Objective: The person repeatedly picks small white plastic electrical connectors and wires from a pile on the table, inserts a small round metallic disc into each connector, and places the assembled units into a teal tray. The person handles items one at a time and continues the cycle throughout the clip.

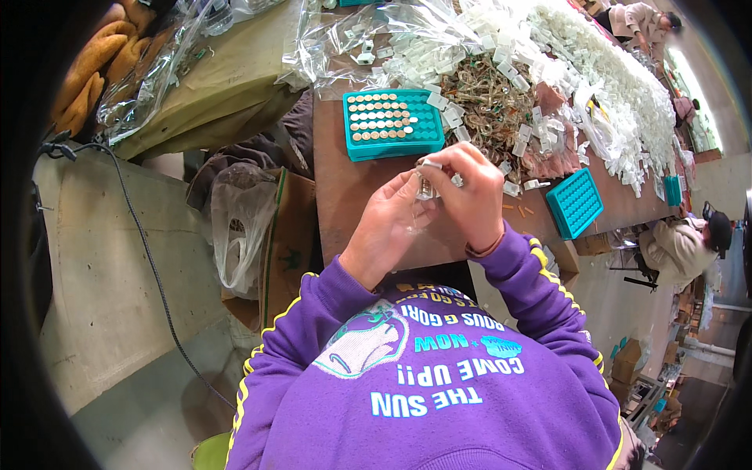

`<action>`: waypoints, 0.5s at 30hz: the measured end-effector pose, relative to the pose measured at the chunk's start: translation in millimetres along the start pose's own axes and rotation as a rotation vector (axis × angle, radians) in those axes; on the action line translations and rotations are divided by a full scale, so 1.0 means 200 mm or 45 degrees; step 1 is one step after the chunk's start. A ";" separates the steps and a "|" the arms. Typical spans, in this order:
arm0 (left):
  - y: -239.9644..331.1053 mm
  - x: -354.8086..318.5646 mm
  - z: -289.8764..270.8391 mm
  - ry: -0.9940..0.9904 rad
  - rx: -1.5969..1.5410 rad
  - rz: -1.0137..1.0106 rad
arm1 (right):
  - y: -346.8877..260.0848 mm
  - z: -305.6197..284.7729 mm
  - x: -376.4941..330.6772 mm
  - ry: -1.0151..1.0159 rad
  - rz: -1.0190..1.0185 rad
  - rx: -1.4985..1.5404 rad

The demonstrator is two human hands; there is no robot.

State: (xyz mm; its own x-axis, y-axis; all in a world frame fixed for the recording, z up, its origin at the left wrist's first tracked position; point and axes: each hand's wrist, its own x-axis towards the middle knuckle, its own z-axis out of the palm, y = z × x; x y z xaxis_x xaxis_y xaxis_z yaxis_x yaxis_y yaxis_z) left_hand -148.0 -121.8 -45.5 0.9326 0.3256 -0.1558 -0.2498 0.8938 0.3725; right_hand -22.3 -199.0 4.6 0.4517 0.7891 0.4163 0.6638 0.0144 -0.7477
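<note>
Both of my hands meet over the front of the brown table, just below a teal tray. Between the fingertips of my left hand (389, 222) is a small clear plastic piece (425, 188); its exact kind is too small to make out. My right hand (476, 192) pinches the top of the same piece with thumb and forefinger. The teal tray (392, 149) holds rows of small round pale-gold discs (377, 116) on its left side, while the sockets on its right side show no discs.
Right of the tray lies a heap of thin brownish wires (489, 98), with a big pile of translucent white plastic pieces (611, 102) behind it. A second teal tray (576, 204) sits at the table's right edge. At left stand a cardboard box (288, 243) and a plastic bag (241, 223). People work at far right.
</note>
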 end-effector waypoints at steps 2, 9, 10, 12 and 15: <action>0.00 -0.02 0.03 -0.022 -0.077 0.034 | -0.02 0.01 -0.03 0.109 -0.314 -0.078; -0.04 -0.05 0.04 -0.072 -0.186 0.023 | -0.01 -0.06 -0.05 -0.138 -0.608 -0.245; -0.04 -0.04 0.02 -0.061 -0.207 0.011 | 0.00 -0.06 -0.06 -0.143 -0.627 -0.274; -0.04 -0.04 0.00 -0.143 -0.257 0.010 | 0.02 -0.08 -0.06 -0.164 -0.650 -0.281; -0.03 -0.04 -0.01 -0.120 -0.136 -0.026 | 0.03 -0.11 -0.07 -0.173 -0.655 -0.292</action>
State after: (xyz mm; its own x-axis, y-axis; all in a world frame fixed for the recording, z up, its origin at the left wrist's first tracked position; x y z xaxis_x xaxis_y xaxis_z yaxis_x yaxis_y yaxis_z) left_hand -153.6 -129.6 -48.6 0.9568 0.2814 -0.0737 -0.2525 0.9293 0.2696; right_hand -12.5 -223.4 5.2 -0.0338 0.7879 0.6149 0.8969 0.2954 -0.3292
